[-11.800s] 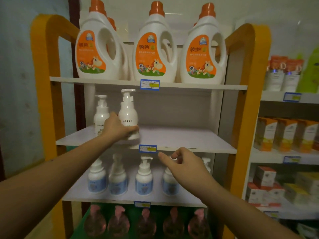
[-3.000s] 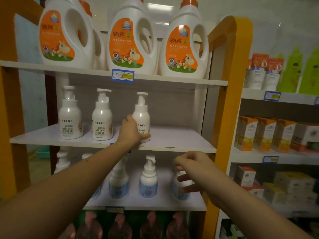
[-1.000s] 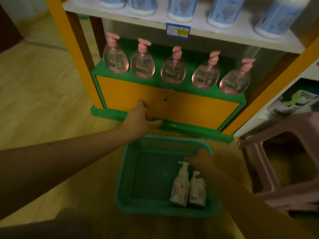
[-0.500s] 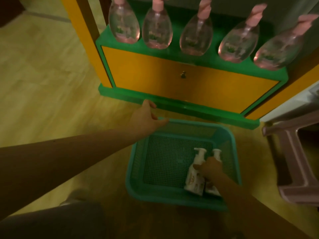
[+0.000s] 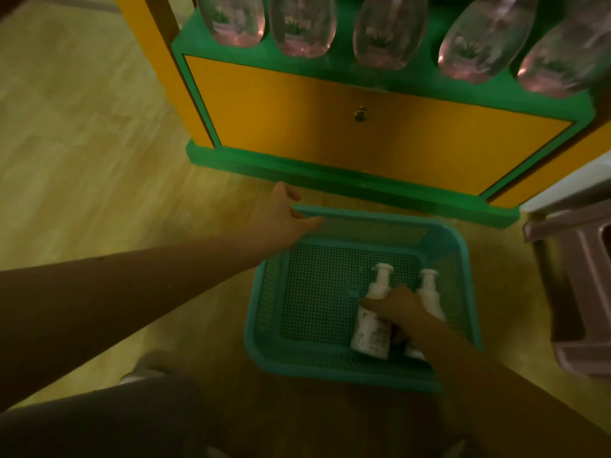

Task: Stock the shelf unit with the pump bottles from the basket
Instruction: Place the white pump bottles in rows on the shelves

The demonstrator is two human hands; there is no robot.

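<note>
Teal perforated plastic basket (image 5: 264, 328) sits on the yellowish wood-look floor (image 5: 82, 143), just in front of the orange-and-green shelf unit (image 5: 330, 127). Two white pump bottles lie side by side on the basket's mesh bottom, right half, pump heads pointing toward the shelf unit.

Right hand (image 5: 396, 312) is down inside the basket, fingers curled round the left white pump bottle (image 5: 372, 338) at its shoulder, gripping it. Right white pump bottle (image 5: 429, 295) lies touching or just beside it, partly hidden under the wrist; whether the hand also grips this one, cannot tell.

Left hand (image 5: 281, 216) rests at the basket's far-left corner, fingers relaxed and mostly straight, fingertips on the rim, holding nothing.

Row of five clear pink-tinted rounded bottles (image 5: 299, 28) stands on the unit's green bottom ledge, tops cut off by the frame edge. Orange front panel below them has a small metal knob (image 5: 360, 114). Pinkish plastic stool (image 5: 578, 292) at right, beside the basket. Dim lighting, some blur.
</note>
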